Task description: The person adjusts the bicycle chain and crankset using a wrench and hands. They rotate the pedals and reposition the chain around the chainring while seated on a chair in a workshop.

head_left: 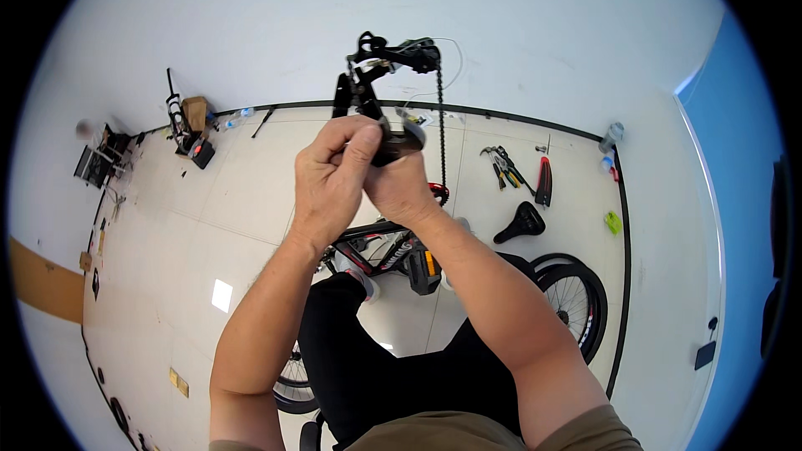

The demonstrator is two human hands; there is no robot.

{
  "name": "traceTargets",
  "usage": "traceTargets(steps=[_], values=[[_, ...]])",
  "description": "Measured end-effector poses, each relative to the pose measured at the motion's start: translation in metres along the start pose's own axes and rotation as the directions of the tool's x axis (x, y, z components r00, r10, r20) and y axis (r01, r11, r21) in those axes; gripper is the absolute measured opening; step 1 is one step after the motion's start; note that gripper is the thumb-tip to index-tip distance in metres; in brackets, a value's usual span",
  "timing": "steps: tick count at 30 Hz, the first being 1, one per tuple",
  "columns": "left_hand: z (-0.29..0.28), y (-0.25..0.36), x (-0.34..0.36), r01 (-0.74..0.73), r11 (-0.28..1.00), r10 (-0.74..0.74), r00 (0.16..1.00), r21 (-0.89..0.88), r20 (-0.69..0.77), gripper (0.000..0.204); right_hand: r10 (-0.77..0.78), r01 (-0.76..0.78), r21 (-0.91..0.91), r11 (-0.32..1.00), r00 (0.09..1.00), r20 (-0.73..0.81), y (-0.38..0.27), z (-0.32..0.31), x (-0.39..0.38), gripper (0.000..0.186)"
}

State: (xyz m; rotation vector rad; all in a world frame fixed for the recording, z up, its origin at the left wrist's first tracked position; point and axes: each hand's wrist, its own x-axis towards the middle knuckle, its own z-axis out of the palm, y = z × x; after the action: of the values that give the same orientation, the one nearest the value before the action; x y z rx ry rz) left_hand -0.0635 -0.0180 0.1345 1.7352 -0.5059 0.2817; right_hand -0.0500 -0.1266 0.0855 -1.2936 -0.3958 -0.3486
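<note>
Raised in front of me is a black bicycle frame (383,260), its rear end standing up between my hands. At the top sits the rear derailleur (415,53), with a thin loose cable curling beside it. A chain (441,117) hangs from it down to a red-rimmed chainring (439,193). My left hand (332,174) is closed, thumb and forefinger pinched beside the frame's end; what they grip is hidden. My right hand (403,188), just to its right, is closed around a dark rounded piece with a shiny rim (401,144), too blurred to name.
Pliers and a hammer (504,169) lie on the floor to the right, near a red-black tool (544,182), a saddle (520,222) and wheels (576,301). A pedal (423,268) juts out below my hands. A fork (177,113) and boxes stand by the far-left wall.
</note>
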Motion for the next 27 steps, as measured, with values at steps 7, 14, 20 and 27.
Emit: traceTargets(steps=[7,14,20,27], values=[[-0.004,0.002,0.006,0.031,0.999,-0.033,0.990,0.017,0.140,0.026,-0.054,0.055,-0.035,0.998,0.998,0.027,0.008,0.000,0.000,0.025],[0.002,0.012,0.015,0.121,0.990,-0.134,0.971,0.079,0.198,0.039,-0.148,0.162,-0.150,0.975,0.984,0.100,0.012,-0.004,0.003,0.021],[0.006,0.006,0.017,0.114,0.993,-0.110,0.975,-0.009,0.195,0.027,-0.179,0.196,-0.138,0.971,0.975,0.131,0.011,-0.011,0.004,0.023],[0.006,0.011,0.019,0.191,0.978,-0.176,0.971,-0.080,0.164,0.019,0.084,-0.089,0.059,0.994,0.994,0.071,0.002,-0.021,-0.017,0.027]])
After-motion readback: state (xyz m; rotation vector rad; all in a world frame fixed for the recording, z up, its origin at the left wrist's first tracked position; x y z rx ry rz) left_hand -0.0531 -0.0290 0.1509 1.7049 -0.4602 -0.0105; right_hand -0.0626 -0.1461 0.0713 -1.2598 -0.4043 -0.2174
